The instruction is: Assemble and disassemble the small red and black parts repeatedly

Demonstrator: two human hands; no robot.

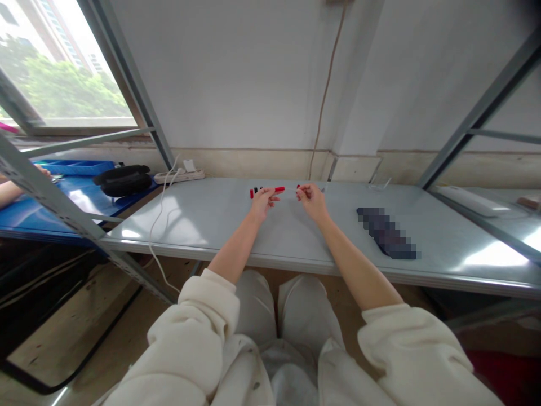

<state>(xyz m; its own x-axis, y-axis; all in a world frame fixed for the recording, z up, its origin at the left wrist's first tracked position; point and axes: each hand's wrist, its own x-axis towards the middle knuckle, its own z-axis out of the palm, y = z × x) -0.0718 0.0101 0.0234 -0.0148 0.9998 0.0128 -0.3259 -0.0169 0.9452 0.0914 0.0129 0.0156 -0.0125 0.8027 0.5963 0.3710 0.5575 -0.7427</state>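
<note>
Above the grey table, my left hand [264,202] pinches a red marker [279,189] whose tip end points toward my right hand. My right hand [311,198] is closed on a small red piece [298,186], which looks like a cap, a short gap away from the marker. Just behind my left hand, small red and black items [252,193] show, partly hidden by the fingers. A thin clear object [324,188] lies beside my right hand, too small to make out.
On the grey table [296,248], a dark pixelated object [386,232] lies at right. A power strip [180,176] with white cables is at left. Metal posts frame both sides. On a blue table [80,194] are a black case [122,180] and another person's arm [12,190].
</note>
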